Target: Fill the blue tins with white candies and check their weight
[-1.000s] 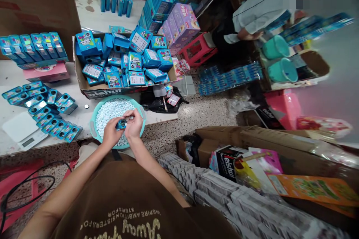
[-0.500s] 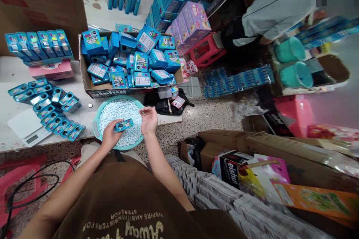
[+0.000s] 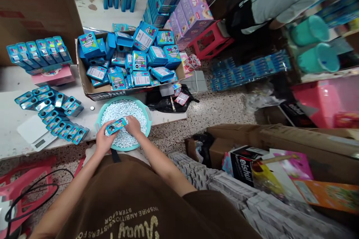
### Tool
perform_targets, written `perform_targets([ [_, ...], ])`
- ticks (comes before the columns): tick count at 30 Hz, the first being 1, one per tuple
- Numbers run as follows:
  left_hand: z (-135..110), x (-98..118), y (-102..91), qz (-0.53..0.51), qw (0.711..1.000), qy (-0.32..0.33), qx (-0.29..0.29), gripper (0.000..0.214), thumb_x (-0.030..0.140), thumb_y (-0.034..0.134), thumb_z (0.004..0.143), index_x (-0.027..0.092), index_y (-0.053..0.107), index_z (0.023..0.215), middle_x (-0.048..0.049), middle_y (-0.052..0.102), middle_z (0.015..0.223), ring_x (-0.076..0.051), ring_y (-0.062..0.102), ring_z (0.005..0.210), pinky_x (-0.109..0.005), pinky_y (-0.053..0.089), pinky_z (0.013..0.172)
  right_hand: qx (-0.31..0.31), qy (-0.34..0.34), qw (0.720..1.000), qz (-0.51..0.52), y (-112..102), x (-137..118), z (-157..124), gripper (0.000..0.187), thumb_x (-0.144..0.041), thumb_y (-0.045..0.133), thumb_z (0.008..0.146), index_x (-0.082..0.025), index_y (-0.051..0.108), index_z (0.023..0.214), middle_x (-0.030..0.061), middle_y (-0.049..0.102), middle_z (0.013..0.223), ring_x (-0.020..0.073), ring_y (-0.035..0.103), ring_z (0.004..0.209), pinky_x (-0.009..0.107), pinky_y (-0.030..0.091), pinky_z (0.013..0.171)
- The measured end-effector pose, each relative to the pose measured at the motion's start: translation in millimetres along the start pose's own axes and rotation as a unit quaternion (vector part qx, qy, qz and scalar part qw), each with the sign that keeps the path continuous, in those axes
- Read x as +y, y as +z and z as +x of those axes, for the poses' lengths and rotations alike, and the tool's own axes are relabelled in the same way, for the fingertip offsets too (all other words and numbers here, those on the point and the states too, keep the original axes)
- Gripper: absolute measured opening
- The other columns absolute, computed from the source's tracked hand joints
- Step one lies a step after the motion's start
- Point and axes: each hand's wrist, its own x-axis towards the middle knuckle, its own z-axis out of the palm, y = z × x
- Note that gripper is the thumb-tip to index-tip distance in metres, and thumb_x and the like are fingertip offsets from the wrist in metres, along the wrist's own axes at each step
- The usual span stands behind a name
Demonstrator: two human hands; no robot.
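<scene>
Blue tin (image 3: 116,126) lay gripped in the left hand (image 3: 103,142), its long axis slanting up-right over the basin (image 3: 123,98) of white candies (image 3: 137,111). The nearer right hand (image 3: 134,127) had its fingers (image 3: 129,121) pressed together beside the tin's far end.

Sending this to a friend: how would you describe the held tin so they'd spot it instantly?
Find the cardboard carton heaped with blue boxes. Below it sits a round teal basin of pale candies. The tin is the small blue one held over it in the left hand; the other tins lie on the table.
</scene>
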Motion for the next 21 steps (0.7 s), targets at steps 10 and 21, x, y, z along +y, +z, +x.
perform_targets([
  [10,7,-11,-5.8,0.012,1.0,-0.008,0.027,0.043,0.041,0.067,0.072,0.019,0.06,0.108,-0.0077,0.065,0.109,-0.023,0.061,0.102,-0.039,0.046,0.093,-0.075,0.19,0.819,0.536,-21,-9,12,0.039,-0.057,0.049,0.076,-0.019,0.049,0.068,-0.0057,0.049,0.052,0.0067,0.035,0.04,0.02,0.026,0.039],
  [21,1,-14,8.3,0.112,0.984,0.108,-0.084,0.041,0.013,0.055,0.071,0.021,0.06,0.111,-0.0068,0.064,0.111,-0.022,0.058,0.104,-0.038,0.046,0.093,0.028,0.129,0.562,0.817,-89,-70,-30,0.02,-0.041,0.046,0.082,-0.022,0.046,0.077,-0.005,0.049,0.061,0.0059,0.032,0.04,0.018,0.026,0.035],
])
